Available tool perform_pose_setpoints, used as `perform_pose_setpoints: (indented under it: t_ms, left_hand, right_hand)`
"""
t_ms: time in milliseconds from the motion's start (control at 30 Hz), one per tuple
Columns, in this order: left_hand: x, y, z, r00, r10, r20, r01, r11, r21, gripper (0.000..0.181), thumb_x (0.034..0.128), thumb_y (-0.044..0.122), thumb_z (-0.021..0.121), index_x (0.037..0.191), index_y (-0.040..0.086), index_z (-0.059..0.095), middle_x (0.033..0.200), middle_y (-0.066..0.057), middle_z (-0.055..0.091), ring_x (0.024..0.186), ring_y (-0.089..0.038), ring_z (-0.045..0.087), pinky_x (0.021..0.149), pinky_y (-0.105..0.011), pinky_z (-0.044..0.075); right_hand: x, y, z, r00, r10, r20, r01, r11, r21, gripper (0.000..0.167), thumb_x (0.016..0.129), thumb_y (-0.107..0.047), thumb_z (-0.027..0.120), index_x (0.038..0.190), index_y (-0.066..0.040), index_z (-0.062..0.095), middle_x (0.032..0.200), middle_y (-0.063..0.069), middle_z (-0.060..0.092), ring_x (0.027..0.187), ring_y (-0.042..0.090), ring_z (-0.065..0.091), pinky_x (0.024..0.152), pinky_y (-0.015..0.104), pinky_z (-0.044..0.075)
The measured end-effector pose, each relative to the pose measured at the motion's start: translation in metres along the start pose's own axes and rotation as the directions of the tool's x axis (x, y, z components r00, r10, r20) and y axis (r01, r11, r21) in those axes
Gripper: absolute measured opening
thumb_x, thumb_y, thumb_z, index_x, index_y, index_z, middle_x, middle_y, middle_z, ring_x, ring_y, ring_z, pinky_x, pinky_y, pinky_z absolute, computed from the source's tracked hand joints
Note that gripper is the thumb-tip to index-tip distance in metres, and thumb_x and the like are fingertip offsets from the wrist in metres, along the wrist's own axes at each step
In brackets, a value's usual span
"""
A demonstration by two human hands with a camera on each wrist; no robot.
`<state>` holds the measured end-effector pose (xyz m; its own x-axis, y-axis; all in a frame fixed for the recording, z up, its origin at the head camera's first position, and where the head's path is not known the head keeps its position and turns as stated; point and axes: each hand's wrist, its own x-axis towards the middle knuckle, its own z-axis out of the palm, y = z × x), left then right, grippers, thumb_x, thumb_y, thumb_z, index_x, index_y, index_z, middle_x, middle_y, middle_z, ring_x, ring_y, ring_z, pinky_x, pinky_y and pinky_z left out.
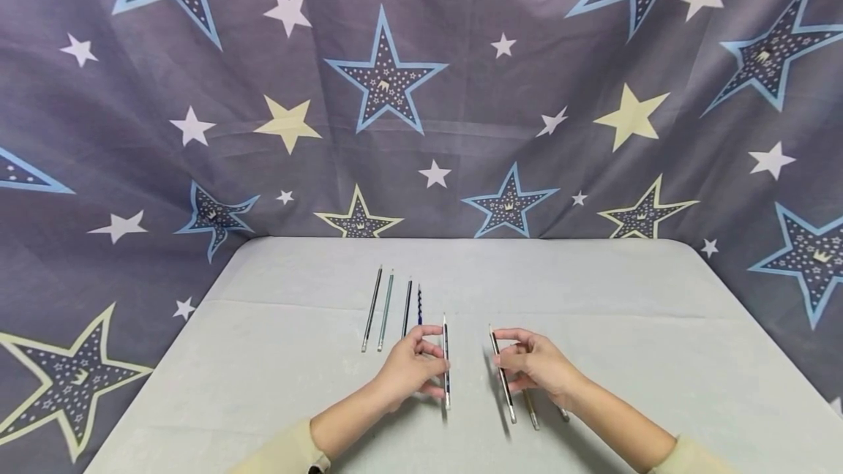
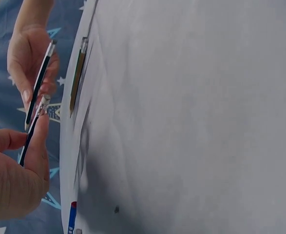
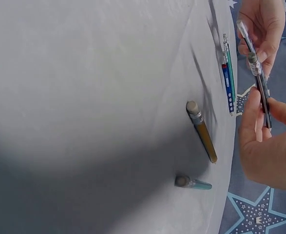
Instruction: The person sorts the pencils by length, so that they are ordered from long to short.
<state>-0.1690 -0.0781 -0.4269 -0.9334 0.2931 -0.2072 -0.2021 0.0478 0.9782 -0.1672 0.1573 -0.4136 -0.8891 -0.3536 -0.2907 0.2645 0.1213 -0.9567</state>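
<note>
My left hand [image 1: 410,368] holds a dark pencil with silvery stripes [image 1: 446,386] between thumb and fingertips, raised over the table, point away from me. To its right, my right hand [image 1: 541,366] pinches a black pencil [image 1: 507,395], slightly tilted, eraser end toward me. The two pencils are apart in the head view. Beneath the right hand lie a yellow-brown pencil [image 3: 206,141] and a teal pencil [image 3: 201,185], mostly hidden by that hand in the head view. Beyond the left hand, a dark blue patterned pencil [image 1: 419,302] is partly covered by its fingers.
Left of the hands lie a black pencil [image 1: 372,309], a teal pencil [image 1: 386,309] and a dark pencil [image 1: 407,307], roughly side by side. A pale cloth with creases covers the table [image 1: 632,276]. Behind it hangs a grey curtain with stars [image 1: 461,130].
</note>
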Motion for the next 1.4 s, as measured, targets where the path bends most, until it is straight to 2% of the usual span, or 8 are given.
perform_pose_setpoints:
  t_ms: [333, 700, 900, 1167, 1400]
  left_hand:
    - [0.012, 0.008, -0.004, 1.0, 0.002, -0.023, -0.001, 0.999, 0.049, 0.057, 0.0798, -0.004, 0.064, 0.132, 0.002, 0.042, 0.095, -0.01, 0.053, 0.067, -0.014, 0.059, 0.055, -0.033, 0.061]
    - [0.042, 0.018, -0.015, 0.996, 0.019, -0.084, -0.01, 0.994, 0.105, 0.057, 0.0796, -0.005, 0.063, 0.132, 0.003, 0.043, 0.093, -0.01, 0.051, 0.065, -0.015, 0.06, 0.057, -0.035, 0.061]
    - [0.054, 0.023, -0.019, 0.993, 0.035, -0.114, -0.016, 0.987, 0.162, 0.056, 0.0805, -0.006, 0.062, 0.132, 0.003, 0.042, 0.091, -0.008, 0.05, 0.065, -0.015, 0.058, 0.056, -0.036, 0.061]
    - [0.068, 0.02, -0.023, 0.988, 0.028, -0.151, 0.015, 0.961, 0.277, 0.055, 0.0792, -0.004, 0.064, 0.13, 0.004, 0.045, 0.086, -0.005, 0.05, 0.063, -0.015, 0.058, 0.052, -0.031, 0.06]
    - [0.077, 0.017, -0.022, 0.986, 0.014, -0.163, 0.049, 0.926, 0.374, 0.054, 0.079, -0.002, 0.065, 0.129, 0.003, 0.046, 0.091, -0.011, 0.054, 0.062, -0.016, 0.058, 0.051, -0.029, 0.06]
  right_hand:
    - [0.0, 0.002, 0.002, 1.0, 0.011, 0.0, -0.011, 1.0, 0.015, 0.063, 0.085, -0.011, 0.063, 0.139, 0.003, 0.034, 0.082, -0.004, 0.057, 0.069, 0.008, 0.059, 0.06, 0.023, 0.057]
    - [0.004, 0.0, 0.007, 1.0, 0.014, 0.001, -0.014, 1.0, -0.021, 0.062, 0.085, -0.013, 0.064, 0.138, 0.001, 0.037, 0.084, -0.002, 0.059, 0.072, 0.01, 0.06, 0.06, 0.022, 0.057]
    - [0.004, 0.001, 0.009, 1.0, 0.02, 0.007, -0.02, 1.0, -0.019, 0.061, 0.085, -0.014, 0.064, 0.138, 0.001, 0.037, 0.084, -0.002, 0.059, 0.073, 0.011, 0.062, 0.06, 0.022, 0.057]
    - [0.005, 0.002, 0.011, 1.0, 0.025, 0.011, -0.025, 1.0, -0.017, 0.062, 0.086, -0.015, 0.064, 0.139, 0.001, 0.036, 0.084, -0.002, 0.059, 0.073, 0.011, 0.062, 0.059, 0.022, 0.057]
    - [0.006, 0.004, 0.014, 1.0, 0.026, 0.003, -0.026, 0.999, -0.022, 0.06, 0.085, -0.015, 0.065, 0.137, 0.001, 0.039, 0.083, -0.002, 0.058, 0.073, 0.011, 0.061, 0.058, 0.022, 0.057]
